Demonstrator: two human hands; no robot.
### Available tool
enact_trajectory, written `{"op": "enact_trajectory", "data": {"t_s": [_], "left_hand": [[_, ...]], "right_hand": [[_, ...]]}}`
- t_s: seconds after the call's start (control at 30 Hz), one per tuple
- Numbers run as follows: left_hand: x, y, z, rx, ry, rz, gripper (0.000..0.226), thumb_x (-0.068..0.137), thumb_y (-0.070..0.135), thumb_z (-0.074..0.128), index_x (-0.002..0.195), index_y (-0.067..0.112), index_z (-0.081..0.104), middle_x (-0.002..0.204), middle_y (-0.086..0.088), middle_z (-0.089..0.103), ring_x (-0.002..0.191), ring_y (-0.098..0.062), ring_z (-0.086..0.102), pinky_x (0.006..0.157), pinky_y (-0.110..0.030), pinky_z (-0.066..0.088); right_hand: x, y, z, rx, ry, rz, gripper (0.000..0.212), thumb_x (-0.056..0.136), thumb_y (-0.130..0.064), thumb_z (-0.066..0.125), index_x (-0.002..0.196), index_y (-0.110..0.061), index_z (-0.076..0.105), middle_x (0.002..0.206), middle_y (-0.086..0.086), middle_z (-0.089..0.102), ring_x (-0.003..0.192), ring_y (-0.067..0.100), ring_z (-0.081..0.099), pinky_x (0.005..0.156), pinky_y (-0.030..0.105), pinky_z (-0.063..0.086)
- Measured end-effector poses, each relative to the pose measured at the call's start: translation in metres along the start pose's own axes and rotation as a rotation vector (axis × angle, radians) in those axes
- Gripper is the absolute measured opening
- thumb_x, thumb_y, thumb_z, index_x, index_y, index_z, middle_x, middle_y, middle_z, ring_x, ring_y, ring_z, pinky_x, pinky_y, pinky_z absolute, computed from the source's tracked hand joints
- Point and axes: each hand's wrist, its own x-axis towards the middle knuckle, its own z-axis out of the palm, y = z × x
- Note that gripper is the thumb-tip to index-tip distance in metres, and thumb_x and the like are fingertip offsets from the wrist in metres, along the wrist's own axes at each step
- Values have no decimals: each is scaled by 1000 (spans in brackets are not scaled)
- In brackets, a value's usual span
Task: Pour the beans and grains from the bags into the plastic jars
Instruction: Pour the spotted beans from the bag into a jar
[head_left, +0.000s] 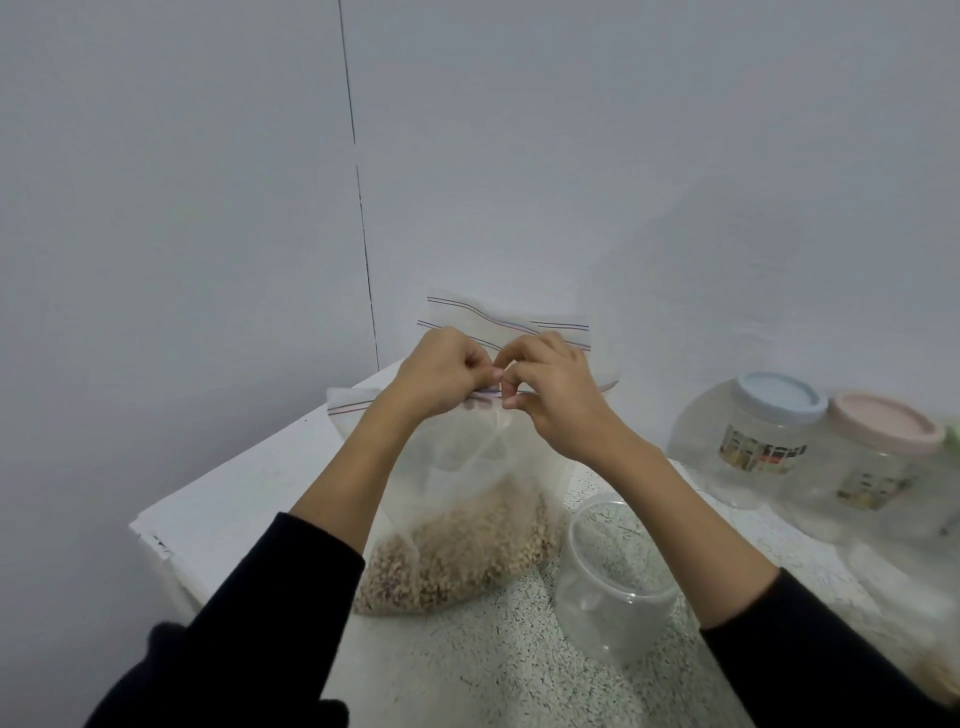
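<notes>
A clear zip bag (457, 540) with brown grains in its bottom stands upright on the speckled counter (498, 670). My left hand (441, 374) and my right hand (550, 395) both pinch the bag's zip strip at its top, fingertips close together. An open, empty clear plastic jar (613, 582) stands just right of the bag, under my right forearm. More zip bags (509, 322) lean against the wall behind my hands.
Two lidded clear jars stand at the right: one with a blue lid (779, 400), one with a pink lid (883, 423). A white board (234, 499) covers the counter's left end, whose edge drops off at left. The wall is close behind.
</notes>
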Motion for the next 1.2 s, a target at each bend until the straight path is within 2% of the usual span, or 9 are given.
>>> {"op": "enact_trajectory", "data": {"t_s": [0.17, 0.37, 0.5, 0.6, 0.83, 0.93, 1.03, 1.13, 1.2], "left_hand": [[0, 1, 9, 80, 72, 33, 41, 88, 20, 64, 50, 20, 50, 50, 1, 59, 54, -18, 57, 59, -29, 43], [0, 5, 3, -33, 12, 37, 35, 90, 15, 62, 57, 11, 55, 52, 4, 62, 45, -7, 53, 53, -20, 42], [0, 6, 4, -19, 14, 45, 33, 91, 14, 61, 58, 10, 56, 54, 0, 64, 48, -12, 55, 54, -22, 42], [1, 4, 4, -5, 26, 33, 33, 90, 15, 62, 58, 9, 57, 56, -3, 64, 47, -11, 55, 53, -23, 41], [5, 3, 5, 20, 108, 38, 39, 89, 16, 64, 51, 18, 53, 49, 7, 50, 51, -12, 44, 56, -28, 34], [4, 2, 2, -5, 73, 77, 30, 88, 20, 65, 59, 14, 60, 56, 2, 53, 54, -12, 42, 58, -28, 34], [-3, 2, -3, -51, 5, 124, 7, 83, 19, 71, 83, 15, 65, 80, 4, 63, 66, -11, 50, 65, -24, 41], [-11, 8, -11, 94, -168, 177, 33, 75, 18, 79, 99, 23, 58, 99, 10, 55, 82, -9, 51, 73, -20, 43], [-14, 12, -15, 263, -225, 179, 39, 74, 16, 80, 104, 25, 57, 102, 10, 54, 86, -11, 49, 80, -29, 45]], "right_hand": [[2, 5, -9, 66, -98, 77, 9, 73, -4, 70, 70, -9, 63, 102, 0, 62, 93, 11, 41, 86, 40, 33], [-3, 2, -10, 79, -27, 129, 21, 67, -15, 74, 85, -11, 64, 108, 0, 64, 102, 25, 59, 86, 51, 45], [0, -3, -3, -10, 70, 108, 13, 62, -8, 74, 69, -10, 64, 88, 1, 68, 83, 30, 62, 73, 43, 45], [2, -6, -3, -28, 68, 108, 13, 62, -4, 74, 64, -10, 63, 87, 1, 68, 82, 29, 60, 75, 37, 36], [2, -13, -13, -91, -237, 155, 13, 81, -17, 71, 89, -13, 63, 133, -6, 49, 121, 15, 39, 96, 28, 20], [5, -7, -22, -201, -321, 199, 30, 78, -28, 73, 104, -19, 61, 131, -8, 49, 122, 16, 39, 101, 34, 24], [10, 0, -27, -310, -396, 241, 26, 86, -32, 66, 108, -21, 65, 119, -7, 58, 116, 17, 44, 97, 32, 27], [13, -1, -29, -239, -400, 255, 24, 86, -30, 67, 106, -18, 67, 110, -5, 62, 110, 17, 47, 91, 30, 28], [14, -2, -30, -241, -411, 244, 24, 85, -28, 68, 106, -18, 68, 108, -5, 62, 108, 16, 48, 92, 30, 29]]}}
